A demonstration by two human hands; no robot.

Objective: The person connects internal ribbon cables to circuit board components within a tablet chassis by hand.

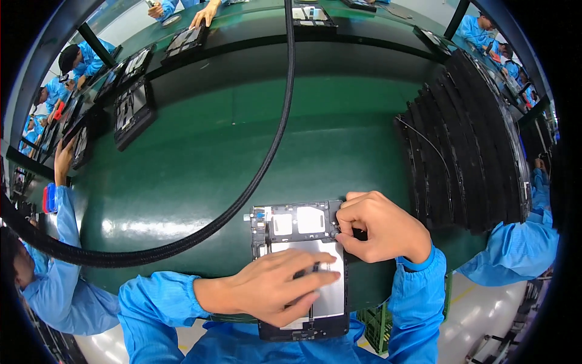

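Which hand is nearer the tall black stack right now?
Right. The right hand is at the upper right corner of the device, left of the black stack; the left hand is over the device's middle, farther away.

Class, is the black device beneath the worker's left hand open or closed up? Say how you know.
Open: the device has its silver panel, white patches and small inner parts exposed around the left hand.
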